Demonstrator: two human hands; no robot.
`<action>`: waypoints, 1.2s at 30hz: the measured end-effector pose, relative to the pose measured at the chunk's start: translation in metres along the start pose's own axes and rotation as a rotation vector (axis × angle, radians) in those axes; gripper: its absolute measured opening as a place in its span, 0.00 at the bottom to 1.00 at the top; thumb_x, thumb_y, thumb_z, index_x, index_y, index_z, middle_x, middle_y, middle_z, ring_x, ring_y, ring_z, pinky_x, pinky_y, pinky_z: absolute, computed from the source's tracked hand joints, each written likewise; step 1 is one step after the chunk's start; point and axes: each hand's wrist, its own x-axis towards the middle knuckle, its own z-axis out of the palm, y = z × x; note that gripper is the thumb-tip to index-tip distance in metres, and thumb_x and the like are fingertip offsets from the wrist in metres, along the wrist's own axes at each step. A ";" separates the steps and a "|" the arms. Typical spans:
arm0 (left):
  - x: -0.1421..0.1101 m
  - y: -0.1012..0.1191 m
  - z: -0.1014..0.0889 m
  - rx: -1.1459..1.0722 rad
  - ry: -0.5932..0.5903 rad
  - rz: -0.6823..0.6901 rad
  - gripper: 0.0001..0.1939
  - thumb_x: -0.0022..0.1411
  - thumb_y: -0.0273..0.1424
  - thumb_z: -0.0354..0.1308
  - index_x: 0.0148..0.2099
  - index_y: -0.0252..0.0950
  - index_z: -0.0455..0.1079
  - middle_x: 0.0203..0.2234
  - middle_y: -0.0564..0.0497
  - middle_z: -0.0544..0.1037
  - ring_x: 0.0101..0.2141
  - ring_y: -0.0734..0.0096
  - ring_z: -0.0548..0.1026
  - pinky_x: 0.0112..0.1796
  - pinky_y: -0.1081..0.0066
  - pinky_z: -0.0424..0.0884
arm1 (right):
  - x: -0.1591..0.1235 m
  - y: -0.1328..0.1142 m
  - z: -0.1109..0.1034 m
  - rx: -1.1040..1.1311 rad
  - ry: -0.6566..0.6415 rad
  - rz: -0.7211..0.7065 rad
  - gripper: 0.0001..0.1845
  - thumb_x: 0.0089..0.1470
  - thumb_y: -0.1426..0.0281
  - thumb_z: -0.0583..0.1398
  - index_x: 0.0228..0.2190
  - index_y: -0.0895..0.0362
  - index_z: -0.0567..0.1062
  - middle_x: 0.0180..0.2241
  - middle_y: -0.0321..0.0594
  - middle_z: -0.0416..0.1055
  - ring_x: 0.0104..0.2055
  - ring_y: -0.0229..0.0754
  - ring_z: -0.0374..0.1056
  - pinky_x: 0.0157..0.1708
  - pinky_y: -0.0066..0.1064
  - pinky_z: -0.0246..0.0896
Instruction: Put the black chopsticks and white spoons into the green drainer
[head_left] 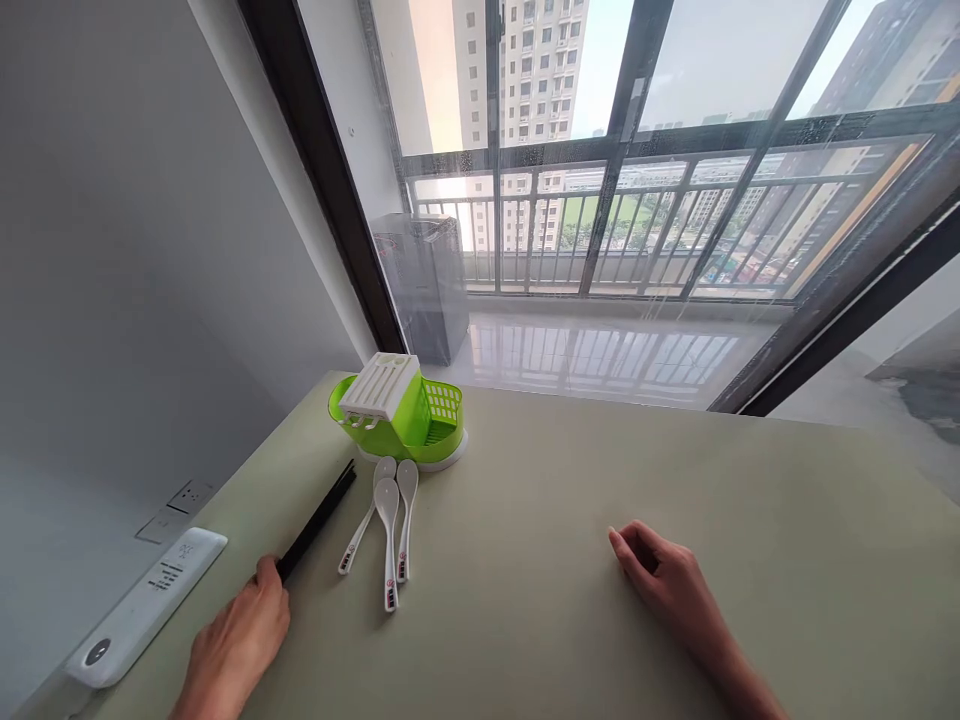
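Note:
My left hand [244, 635] is closed round the near end of a bundle of black chopsticks [321, 520], which slants away from me along the table's left side. Just right of the chopsticks lie three white spoons [388, 500], their bowls pointing away from me and partly overlapping. Behind the spoon bowls stands a lime-green utensil holder [411, 425] with a white slotted top and an open basket on its right. Resting on the right part of the table, my right hand [664, 575] is loosely curled, thumb against the fingers, with nothing visible in it.
A long white device with a round dark button [150, 605] lies along the table's left edge, near a wall socket [191, 495]. The pale green table [525, 560] ends at a glass partition. Beyond the glass stand a grey covered box [431, 285] and a balcony railing.

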 end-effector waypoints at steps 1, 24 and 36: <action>-0.001 -0.002 0.002 -0.039 0.006 -0.023 0.21 0.70 0.29 0.37 0.56 0.28 0.65 0.38 0.32 0.82 0.40 0.42 0.82 0.34 0.57 0.71 | 0.000 0.000 0.000 0.002 0.000 0.000 0.24 0.64 0.49 0.55 0.25 0.53 0.64 0.22 0.30 0.53 0.25 0.36 0.51 0.26 0.26 0.51; -0.095 0.155 0.004 -0.652 -0.229 0.298 0.21 0.73 0.42 0.39 0.53 0.40 0.70 0.38 0.47 0.83 0.39 0.60 0.81 0.39 0.70 0.73 | 0.002 -0.001 -0.001 -0.006 0.013 -0.012 0.24 0.64 0.49 0.55 0.25 0.53 0.64 0.22 0.29 0.54 0.25 0.36 0.51 0.26 0.26 0.51; -0.117 0.196 0.001 -0.229 -0.371 0.330 0.22 0.74 0.29 0.39 0.66 0.36 0.60 0.50 0.37 0.80 0.48 0.52 0.82 0.42 0.63 0.73 | 0.003 -0.008 -0.003 -0.011 0.035 -0.059 0.25 0.64 0.49 0.54 0.23 0.52 0.62 0.21 0.30 0.56 0.23 0.37 0.52 0.24 0.27 0.51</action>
